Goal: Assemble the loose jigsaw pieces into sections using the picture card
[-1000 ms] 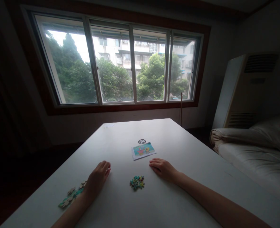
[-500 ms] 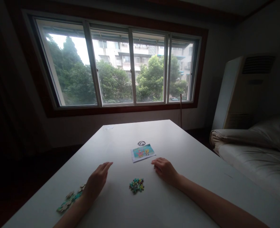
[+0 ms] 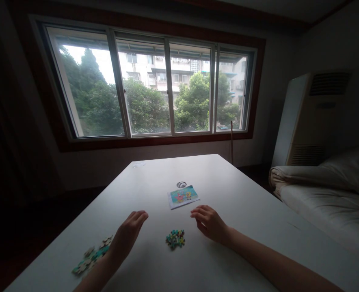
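A small heap of jigsaw puzzle pieces (image 3: pixel 175 239) in teal, yellow and dark tones lies on the white table between my hands. My left hand (image 3: pixel 131 225) hovers to the left of it, fingers together and loosely bent, with nothing seen in them. A looser spread of puzzle pieces (image 3: pixel 91 257), some pale side up, lies beside my left forearm, which hides part of it. To the upper right of the heap is my right hand (image 3: pixel 209 221), its fingers loosely curved and thumb apart, holding nothing visible. Just beyond it lies a picture card (image 3: pixel 183 197) with cartoon figures on blue-green.
Behind the card, a round black-and-white mark or sticker (image 3: pixel 181 184) is on the white table (image 3: pixel 246 194). A clear scrap (image 3: pixel 138 164) rests at the far left corner. A pale sofa (image 3: pixel 316 202) stands along the right, with windows beyond the table.
My left hand has shifted slightly right and nearer, its fingers bending more. My right hand has moved slightly left and nearer, its fingers and thumb parting. The pieces and card stay put.
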The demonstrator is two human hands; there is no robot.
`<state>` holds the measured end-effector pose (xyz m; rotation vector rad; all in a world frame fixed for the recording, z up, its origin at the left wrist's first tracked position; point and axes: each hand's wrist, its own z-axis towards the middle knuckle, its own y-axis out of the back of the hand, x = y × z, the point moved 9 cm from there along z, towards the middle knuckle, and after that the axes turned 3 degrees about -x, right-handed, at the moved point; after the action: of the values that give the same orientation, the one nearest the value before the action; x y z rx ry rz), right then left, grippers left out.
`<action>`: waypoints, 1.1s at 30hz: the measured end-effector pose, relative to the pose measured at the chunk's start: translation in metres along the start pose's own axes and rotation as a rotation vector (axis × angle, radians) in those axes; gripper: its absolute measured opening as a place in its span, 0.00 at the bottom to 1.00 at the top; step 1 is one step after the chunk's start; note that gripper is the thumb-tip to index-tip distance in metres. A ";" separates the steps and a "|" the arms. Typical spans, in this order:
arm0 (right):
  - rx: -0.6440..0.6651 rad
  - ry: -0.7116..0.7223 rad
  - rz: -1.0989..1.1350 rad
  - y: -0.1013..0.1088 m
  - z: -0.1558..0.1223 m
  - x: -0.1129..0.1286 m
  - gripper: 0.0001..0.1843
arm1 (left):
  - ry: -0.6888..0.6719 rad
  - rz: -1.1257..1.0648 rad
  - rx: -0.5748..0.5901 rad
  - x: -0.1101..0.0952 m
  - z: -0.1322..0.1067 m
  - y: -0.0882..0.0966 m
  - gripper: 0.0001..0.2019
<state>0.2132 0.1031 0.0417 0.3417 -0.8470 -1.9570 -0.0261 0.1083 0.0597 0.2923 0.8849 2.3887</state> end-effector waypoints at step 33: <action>0.012 -0.165 0.316 -0.005 0.007 0.065 0.08 | -0.154 -0.603 0.075 -0.132 -0.003 0.009 0.07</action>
<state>0.1721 0.0527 0.0500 0.0473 -0.9558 -1.7006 0.0760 0.0244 0.0624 0.1981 0.8460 1.7574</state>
